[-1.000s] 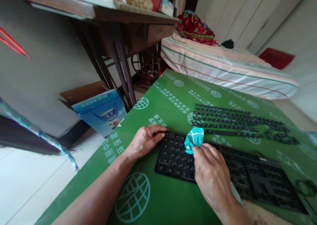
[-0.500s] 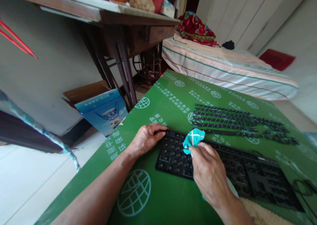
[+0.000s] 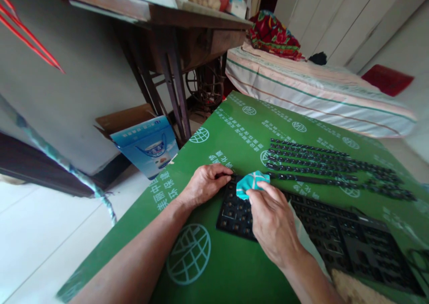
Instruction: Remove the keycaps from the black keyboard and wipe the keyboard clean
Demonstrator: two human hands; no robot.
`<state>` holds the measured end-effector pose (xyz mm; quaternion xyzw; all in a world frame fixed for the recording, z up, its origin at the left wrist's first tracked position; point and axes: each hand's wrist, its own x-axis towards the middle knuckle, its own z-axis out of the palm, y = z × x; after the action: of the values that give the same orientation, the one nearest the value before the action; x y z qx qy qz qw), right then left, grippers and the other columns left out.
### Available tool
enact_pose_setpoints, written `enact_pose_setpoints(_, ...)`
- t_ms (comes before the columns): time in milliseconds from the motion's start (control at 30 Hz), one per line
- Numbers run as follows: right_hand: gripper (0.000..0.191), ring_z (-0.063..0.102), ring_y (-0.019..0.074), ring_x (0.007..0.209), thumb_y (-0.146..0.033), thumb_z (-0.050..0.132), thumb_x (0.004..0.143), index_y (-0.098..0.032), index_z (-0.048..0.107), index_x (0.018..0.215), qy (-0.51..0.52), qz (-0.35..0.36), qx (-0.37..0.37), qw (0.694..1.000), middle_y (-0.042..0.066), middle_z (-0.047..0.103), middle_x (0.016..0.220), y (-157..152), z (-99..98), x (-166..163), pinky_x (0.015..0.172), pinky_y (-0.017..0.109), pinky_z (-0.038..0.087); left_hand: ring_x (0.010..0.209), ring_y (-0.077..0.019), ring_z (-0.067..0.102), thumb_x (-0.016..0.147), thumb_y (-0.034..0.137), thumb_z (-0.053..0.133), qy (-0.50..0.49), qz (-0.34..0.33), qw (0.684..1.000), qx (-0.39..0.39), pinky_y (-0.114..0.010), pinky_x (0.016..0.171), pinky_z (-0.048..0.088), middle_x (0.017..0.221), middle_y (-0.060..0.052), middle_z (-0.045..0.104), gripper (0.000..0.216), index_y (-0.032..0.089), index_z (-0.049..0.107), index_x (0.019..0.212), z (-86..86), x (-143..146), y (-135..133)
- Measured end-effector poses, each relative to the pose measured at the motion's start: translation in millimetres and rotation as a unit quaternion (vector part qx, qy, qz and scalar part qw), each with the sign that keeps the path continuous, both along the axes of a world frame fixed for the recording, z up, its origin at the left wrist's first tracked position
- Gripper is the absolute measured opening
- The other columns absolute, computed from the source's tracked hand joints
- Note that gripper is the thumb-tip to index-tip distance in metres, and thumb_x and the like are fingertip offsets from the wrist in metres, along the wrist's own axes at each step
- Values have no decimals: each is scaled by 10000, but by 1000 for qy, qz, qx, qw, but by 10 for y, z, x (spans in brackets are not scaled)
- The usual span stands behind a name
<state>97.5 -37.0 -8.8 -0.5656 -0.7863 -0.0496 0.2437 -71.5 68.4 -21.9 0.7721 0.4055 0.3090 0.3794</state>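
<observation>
A black keyboard (image 3: 335, 237) with its keycaps off lies on the green table (image 3: 234, 272). My left hand (image 3: 209, 183) pinches the keyboard's far left corner between thumb and fingers. In my right hand (image 3: 273, 217) is a turquoise cloth (image 3: 253, 183) with white lines, bunched over the upper left part of the keyboard. A paler part of the cloth hangs out behind that hand. Beyond the keyboard, rows of loose black keycaps (image 3: 311, 161) lie on the table. My right hand and the cloth hide part of the keyboard's left half.
A blue carton (image 3: 147, 145) stands on the floor left of the table. Behind it is an old wooden sewing-machine table (image 3: 201, 45) with bags on top. A bed (image 3: 318, 85) lies past the far edge. A cable (image 3: 417, 259) curls at the right; a beige fuzzy thing (image 3: 358, 288) sits at the near edge.
My right hand has moved the cloth left along the keyboard, closer to my left hand. My left hand stays at the corner. The whole view has shifted slightly.
</observation>
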Motion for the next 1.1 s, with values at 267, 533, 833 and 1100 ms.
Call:
enact_pose_setpoints(267,264,488,263,1093,-72,385,877,-132,621,981,-38,-3,4,999,121,663,929,-58,-9,-45,891,429,411,761,-165,653,769,240,576,-8,5,1000,-2,-257,712,509,822,-16,711,160,191,695,864,-20,6,0)
enact_pose_setpoints(533,227,496,260,1061,-99,437,875,-135,625,996,-51,0,-24,998,112,656,936,-33,-4,-95,884,422,412,766,-163,656,774,253,577,-10,1,1000,6,-251,713,509,827,-20,709,162,184,693,864,-18,5,0)
enact_pose_setpoints(833,247,613,188,882,-139,420,895,-167,631,1020,199,35,-28,979,85,679,911,-113,53,12,792,336,503,758,-166,652,768,278,577,-6,5,1000,-4,-249,697,507,819,-13,712,175,193,693,866,-12,-1,4)
enact_pose_setpoints(1100,446,659,177,692,-350,689,727,-201,615,1141,682,-183,-131,695,42,717,864,-81,98,269,650,318,530,752,-164,652,763,283,575,-9,2,1000,-9,-243,691,505,818,-15,710,172,187,688,850,-30,-4,34)
